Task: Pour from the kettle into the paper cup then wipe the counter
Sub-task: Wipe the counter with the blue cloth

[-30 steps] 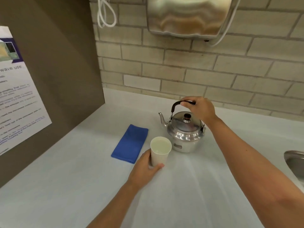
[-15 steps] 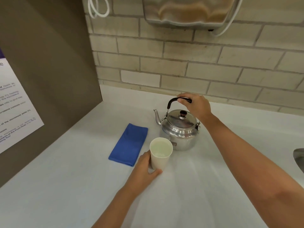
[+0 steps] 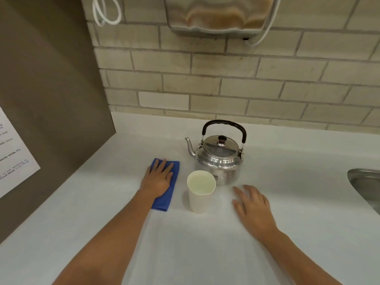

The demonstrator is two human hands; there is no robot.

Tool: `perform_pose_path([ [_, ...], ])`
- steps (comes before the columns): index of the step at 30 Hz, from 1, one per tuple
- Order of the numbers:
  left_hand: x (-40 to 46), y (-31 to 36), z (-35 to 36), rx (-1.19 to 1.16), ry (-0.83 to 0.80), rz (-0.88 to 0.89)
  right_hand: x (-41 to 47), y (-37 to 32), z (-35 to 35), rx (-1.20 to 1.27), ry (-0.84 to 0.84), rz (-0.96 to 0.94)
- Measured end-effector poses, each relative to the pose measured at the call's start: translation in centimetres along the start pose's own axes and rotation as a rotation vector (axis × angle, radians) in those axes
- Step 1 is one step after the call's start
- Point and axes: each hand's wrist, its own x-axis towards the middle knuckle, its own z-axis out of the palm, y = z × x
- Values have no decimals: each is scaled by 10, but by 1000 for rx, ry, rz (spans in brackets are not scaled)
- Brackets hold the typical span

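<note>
**Flat hands on a pale counter, cup filled, kettle set down**

Two bare forearms reach in from the near edge of the smooth, matte white counter [image 3: 205, 254]. The right hand [image 3: 254, 210] lies palm down on the bare surface, fingers loosely spread and grasping nothing, just right of the cup. The left hand [image 3: 159, 178] presses flat on the folded blue cloth [image 3: 166, 197], a soft, napped rectangle lying lengthwise away from the near edge; the fingers are extended over its far half, not curled around it.

Between the two hands stands the white paper cup [image 3: 200, 194], a tapered cylinder with a thin rolled rim, upright and holding clear liquid close to the brim. Neither hand touches it.

Just behind the cup sits the round polished metal kettle [image 3: 220, 161], squat and mirror-bright, with a domed lid, a dark knob, a curved spout pointing left and an arched black handle standing upright. It rests on the counter near the back edge.

At the right edge a curved stainless steel sink rim [image 3: 364, 182] shows. Behind, a wall of beige rectangular bricks [image 3: 236, 93] rises, carrying a brushed metal dispenser [image 3: 220, 15].
</note>
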Motion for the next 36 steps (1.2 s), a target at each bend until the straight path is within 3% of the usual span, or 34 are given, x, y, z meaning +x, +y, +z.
perform_pose_path([
  [6, -56, -22, 11, 14, 81, 1, -1, -4, -1, 13, 38, -4],
  [12, -124, -105, -18, -6, 93, -254, -17, -17, -10, 60, 55, 106],
  [17, -136, -16, 8, 43, 177, -304, -45, -28, -8, 99, 23, 118],
  [22, -180, 89, 48, 52, 151, -116, -70, -34, -12, 184, 15, 138],
  [24, -196, 74, 46, 34, 135, -115, -78, -31, -18, 219, -7, 142],
  [28, -208, 14, 22, 4, 166, -340, -85, -29, -24, 259, -29, 136],
  [30, -210, 20, 19, 14, 172, -426, -90, -26, -30, 284, -41, 133],
  [33, -218, 88, 34, 26, 207, -510, -95, -12, -41, 292, -41, 131],
  [36, -231, 188, 69, 42, 176, -314, -97, 22, -60, 96, -64, 123],
])
